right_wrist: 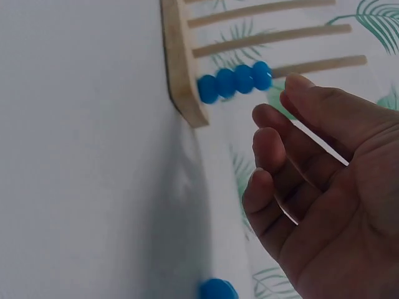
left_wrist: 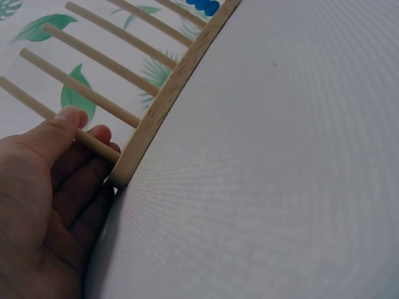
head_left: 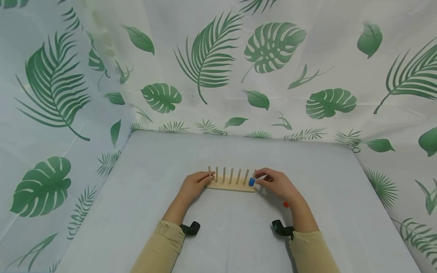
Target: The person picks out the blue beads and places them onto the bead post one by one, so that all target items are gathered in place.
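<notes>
Beads (right_wrist: 244,78): four round blue, stacked on wooden rack (head_left: 228,186), end peg (right_wrist: 321,65). Left hand (head_left: 196,184) pinches opposite peg (left_wrist: 25,98); right hand (head_left: 278,184) beside beads, fingers loosely curved, empty.

A screened-off work area is shown: the pale tabletop (head_left: 225,227) beneath the left hand (head_left: 195,186) and right hand (head_left: 278,184) is enclosed, ahead and on either side, by white sheeting (head_left: 222,109) printed with green leaves (head_left: 370,40).
</notes>
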### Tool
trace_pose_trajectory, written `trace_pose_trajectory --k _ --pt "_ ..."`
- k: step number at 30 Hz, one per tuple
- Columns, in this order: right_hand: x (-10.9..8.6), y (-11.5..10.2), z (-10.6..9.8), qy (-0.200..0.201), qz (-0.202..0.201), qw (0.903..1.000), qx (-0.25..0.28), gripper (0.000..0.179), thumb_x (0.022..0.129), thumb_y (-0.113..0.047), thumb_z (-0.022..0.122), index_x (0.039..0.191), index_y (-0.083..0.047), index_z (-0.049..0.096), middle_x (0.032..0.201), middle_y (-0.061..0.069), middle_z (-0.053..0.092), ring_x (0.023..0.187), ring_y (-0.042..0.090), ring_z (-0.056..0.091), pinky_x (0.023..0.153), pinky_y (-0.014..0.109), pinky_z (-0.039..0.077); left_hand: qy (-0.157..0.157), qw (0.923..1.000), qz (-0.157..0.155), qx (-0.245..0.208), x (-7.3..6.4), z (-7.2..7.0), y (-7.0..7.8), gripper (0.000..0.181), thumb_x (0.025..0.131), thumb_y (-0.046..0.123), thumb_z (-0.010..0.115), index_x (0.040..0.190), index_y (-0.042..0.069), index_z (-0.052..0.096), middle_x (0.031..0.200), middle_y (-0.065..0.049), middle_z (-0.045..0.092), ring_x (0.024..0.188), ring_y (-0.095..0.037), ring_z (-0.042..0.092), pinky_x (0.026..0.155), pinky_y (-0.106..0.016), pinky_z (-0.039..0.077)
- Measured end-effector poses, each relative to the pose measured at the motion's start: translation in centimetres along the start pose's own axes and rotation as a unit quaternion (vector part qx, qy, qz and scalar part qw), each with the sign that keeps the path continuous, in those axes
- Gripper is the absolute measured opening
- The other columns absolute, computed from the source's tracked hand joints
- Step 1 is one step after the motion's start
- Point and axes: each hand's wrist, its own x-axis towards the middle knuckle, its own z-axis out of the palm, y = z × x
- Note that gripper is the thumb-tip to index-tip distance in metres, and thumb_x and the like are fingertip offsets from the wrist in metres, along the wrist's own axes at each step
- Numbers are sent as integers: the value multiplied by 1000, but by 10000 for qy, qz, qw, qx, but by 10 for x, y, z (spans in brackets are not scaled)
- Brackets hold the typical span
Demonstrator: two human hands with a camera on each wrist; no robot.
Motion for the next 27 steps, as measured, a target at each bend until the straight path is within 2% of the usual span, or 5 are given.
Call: trace_pose_trajectory --k 6,14,21,27 --pt "-9 6 -25 185 267 9995 -29 33 97 -43 63 121 -21 67 110 2 70 92 20 63 73 31 51 -6 10000 1 -22 1 -1 0 29 97 46 59 121 37 71 125 8 69 126 -20 60 107 -46 47" --pt "-22 23 -53 124 757 9970 -38 47 97 -53 57 127 -18 63 114 12 68 98 27 62 73 33 53 -12 10000 1 -39 1 -1 -2 27 97 45 60 121 38 71 125 10 69 126 -18 60 107 -45 48" --pt "-27 41 -63 -95 997 9950 40 45 97 -50 58 127 -17 63 117 11 66 101 27 60 82 37 54 -34 10000 -10 -34 0 -1 -2 26 97 46 59 120 39 71 124 10 70 126 -18 60 107 -45 48" --pt "-25 56 -65 -545 1254 9906 98 39 96 -41 64 125 -16 64 114 10 64 95 24 57 79 31 50 -42 10000 -55 -20 0 -1 -1 27 97 46 59 120 39 71 125 10 69 126 -18 60 107 -44 47"
